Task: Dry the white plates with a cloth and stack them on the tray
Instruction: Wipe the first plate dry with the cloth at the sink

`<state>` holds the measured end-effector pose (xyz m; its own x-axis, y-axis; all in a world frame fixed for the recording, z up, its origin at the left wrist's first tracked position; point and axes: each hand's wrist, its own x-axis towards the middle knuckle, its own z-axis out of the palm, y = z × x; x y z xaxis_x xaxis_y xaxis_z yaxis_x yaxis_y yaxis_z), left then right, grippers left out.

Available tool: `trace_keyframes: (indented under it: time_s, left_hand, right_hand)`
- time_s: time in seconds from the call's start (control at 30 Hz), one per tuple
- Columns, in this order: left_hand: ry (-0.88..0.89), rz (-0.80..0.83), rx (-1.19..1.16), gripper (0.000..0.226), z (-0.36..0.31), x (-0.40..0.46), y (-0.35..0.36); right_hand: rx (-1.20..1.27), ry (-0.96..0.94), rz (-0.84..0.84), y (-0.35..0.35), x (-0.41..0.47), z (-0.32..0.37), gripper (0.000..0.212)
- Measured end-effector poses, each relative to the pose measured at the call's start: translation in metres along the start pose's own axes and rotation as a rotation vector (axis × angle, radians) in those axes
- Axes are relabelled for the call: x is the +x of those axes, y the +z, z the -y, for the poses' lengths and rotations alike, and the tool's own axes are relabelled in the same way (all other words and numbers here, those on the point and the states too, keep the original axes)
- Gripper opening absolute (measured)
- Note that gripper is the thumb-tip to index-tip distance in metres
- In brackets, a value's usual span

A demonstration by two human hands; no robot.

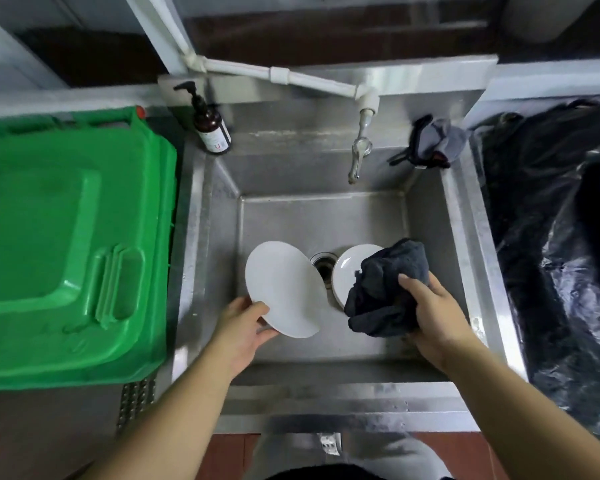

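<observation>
Big green bin lid (70, 251) at 9 o'clock, steel sink (326, 351) dead centre; black bag (551, 237) at 3 o'clock; left hand (241, 327) grips a tilted white plate (283, 289) by its near rim over the basin; right hand (433, 315) clutches a dark cloth (385, 289) bunched over the plates (347, 268) stacked by the drain (323, 266)

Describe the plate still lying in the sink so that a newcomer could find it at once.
Start at the steel sink in the middle, then find the drain in its floor. Just right of the drain lies a white plate, half hidden by the dark cloth gripped in the right hand. Unlike the tilted plate held by the left hand, it rests in the basin with no hand on it.
</observation>
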<state>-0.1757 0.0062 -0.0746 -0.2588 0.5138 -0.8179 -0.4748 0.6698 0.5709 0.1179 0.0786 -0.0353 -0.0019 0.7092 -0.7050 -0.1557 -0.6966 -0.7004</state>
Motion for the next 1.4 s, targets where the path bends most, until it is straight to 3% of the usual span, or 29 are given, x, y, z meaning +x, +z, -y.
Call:
trace_keyframes:
  time_s: [0.13, 0.4, 0.53, 0.6, 0.67, 0.77, 0.87, 1.0, 1.13, 1.23, 1.4]
  left_hand:
    - [0.077, 0.120, -0.014, 0.033, -0.014, -0.055, 0.017]
    - [0.241, 0.291, 0.013, 0.033, -0.043, -0.128, 0.069]
    - [0.310, 0.355, 0.019, 0.038, -0.057, -0.151, 0.086]
    - [0.330, 0.383, 0.017, 0.038, -0.062, -0.159, 0.085]
    - [0.338, 0.419, -0.013, 0.032, -0.066, -0.168, 0.082]
    - [0.323, 0.486, -0.038, 0.033, -0.067, -0.179, 0.085]
    - [0.359, 0.505, -0.040, 0.038, -0.069, -0.187, 0.092]
    - [0.420, 0.450, -0.065, 0.040, -0.077, -0.196, 0.097]
    - [0.426, 0.411, 0.012, 0.062, -0.075, -0.200, 0.102]
    - [0.404, 0.460, 0.067, 0.066, -0.069, -0.206, 0.100]
    - [0.391, 0.490, 0.067, 0.071, -0.062, -0.217, 0.100]
  right_hand:
    - [-0.285, -0.210, 0.077, 0.017, -0.037, 0.043, 0.026]
    - [-0.960, -0.830, 0.279, 0.057, -0.092, 0.095, 0.015]
    - [-1.172, -0.721, 0.409, 0.062, -0.110, 0.087, 0.062]
    - [-1.160, -0.733, 0.466, 0.051, -0.113, 0.095, 0.059]
    - [-1.237, -0.867, 0.502, 0.036, -0.112, 0.111, 0.051]
    - [-1.412, -1.086, 0.494, 0.023, -0.109, 0.120, 0.059]
    - [-1.343, -1.068, 0.469, 0.023, -0.109, 0.114, 0.064]
    - [-1.190, -0.822, 0.220, 0.029, -0.115, 0.106, 0.060]
    - [-1.024, -0.803, 0.390, 0.026, -0.134, 0.086, 0.057]
    - [-1.031, -0.850, 0.525, 0.025, -0.141, 0.083, 0.063]
    - [-1.078, -1.002, 0.426, 0.038, -0.123, 0.111, 0.057]
